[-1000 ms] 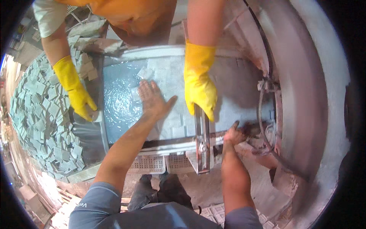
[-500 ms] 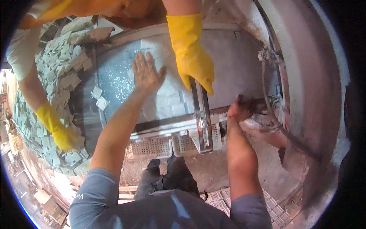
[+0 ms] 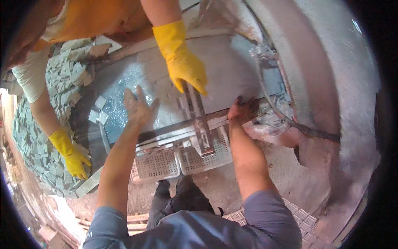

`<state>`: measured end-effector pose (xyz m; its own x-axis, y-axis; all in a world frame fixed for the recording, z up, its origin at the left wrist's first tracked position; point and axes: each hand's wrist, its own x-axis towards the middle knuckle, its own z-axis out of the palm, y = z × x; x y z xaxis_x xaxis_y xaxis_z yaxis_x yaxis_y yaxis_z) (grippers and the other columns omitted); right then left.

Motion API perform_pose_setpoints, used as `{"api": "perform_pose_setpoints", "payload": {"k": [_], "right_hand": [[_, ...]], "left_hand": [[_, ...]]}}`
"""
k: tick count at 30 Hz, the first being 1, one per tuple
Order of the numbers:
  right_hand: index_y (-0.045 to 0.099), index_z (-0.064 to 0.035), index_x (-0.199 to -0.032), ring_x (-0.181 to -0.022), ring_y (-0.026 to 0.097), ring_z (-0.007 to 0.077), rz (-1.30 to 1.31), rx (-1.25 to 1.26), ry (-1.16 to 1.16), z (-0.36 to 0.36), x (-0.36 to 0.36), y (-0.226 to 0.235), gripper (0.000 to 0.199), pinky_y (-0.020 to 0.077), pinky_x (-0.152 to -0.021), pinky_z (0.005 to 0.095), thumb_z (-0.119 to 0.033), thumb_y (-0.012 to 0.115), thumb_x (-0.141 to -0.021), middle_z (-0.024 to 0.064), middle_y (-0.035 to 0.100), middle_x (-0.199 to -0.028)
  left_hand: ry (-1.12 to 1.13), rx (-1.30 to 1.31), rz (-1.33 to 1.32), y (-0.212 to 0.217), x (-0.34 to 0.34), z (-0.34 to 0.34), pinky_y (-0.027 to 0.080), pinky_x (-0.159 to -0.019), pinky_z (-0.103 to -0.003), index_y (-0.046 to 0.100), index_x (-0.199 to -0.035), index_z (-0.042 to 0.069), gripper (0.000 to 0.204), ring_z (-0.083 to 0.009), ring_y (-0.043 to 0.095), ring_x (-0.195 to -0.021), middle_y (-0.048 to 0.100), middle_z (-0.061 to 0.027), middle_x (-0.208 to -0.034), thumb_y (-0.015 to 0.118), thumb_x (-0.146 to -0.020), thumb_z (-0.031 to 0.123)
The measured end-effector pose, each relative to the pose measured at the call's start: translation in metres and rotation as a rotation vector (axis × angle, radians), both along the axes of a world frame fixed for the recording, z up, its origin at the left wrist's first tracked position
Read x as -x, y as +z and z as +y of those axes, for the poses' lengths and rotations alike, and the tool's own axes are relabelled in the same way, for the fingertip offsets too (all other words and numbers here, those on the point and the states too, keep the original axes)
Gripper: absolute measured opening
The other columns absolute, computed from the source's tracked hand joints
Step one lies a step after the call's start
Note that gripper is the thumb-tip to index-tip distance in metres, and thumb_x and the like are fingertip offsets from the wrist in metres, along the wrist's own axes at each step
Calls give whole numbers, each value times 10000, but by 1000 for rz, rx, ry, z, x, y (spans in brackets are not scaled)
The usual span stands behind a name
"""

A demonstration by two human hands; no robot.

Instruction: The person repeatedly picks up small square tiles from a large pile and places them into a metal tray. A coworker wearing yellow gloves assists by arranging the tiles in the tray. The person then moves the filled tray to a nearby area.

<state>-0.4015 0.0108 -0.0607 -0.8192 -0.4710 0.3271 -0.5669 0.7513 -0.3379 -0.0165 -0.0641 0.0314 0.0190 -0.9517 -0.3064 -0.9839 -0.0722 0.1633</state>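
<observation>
My left hand (image 3: 139, 108) is open, its fingers spread above the wet, glistening part of a grey conveyor-like surface (image 3: 219, 62). Pale square tiles sit in a faint row just right of it, blurred. At the right, my right hand (image 3: 241, 110) is at the near edge of that surface, thumb and dark, dirty-looking fingers apart. I make out nothing held in either hand. Between my hands a metal bar frame (image 3: 199, 122) crosses the near rail. A co-worker's yellow-gloved hand (image 3: 186, 72) grips its far end.
The co-worker's other yellow glove (image 3: 74, 159) is over a heap of grey-green tile pieces (image 3: 45, 145) at left. A few loose tiles (image 3: 98, 110) lie near the belt's left end. Two white perforated baskets (image 3: 155, 166) stand below the rail. A hose (image 3: 265, 87) hangs at right.
My left hand has drawn back toward me over the wet surface. The co-worker's glove at the heap has moved nearer, its fingers now apart. The whole view has shifted slightly.
</observation>
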Motion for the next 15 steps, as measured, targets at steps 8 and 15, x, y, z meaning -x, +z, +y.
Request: {"api": "perform_pose_setpoints", "payload": {"k": [8,15], "right_hand": [[411,-147,-1599,-1547,260,398,-49,-181,-2,5,7,7,781,168,-1251,587,-610,509,-977,161,305,-1686],[317,-56,-1628,-1559,219,430,-681,-347,512,48,1,71,865,217,-1264,483,-595,565,-998,223,271,-1688]], "left_hand": [[-267,304,349,38,-67,211,274,-1197,-656,346,-1592,67,954,-528,265,-1510,234,-305,-1655,872,-819,260],[-87,267,170,68,-205,317,331,-1191,-592,544,-1432,67,633,-497,368,-1463,414,-293,-1554,797,-891,276]]}}
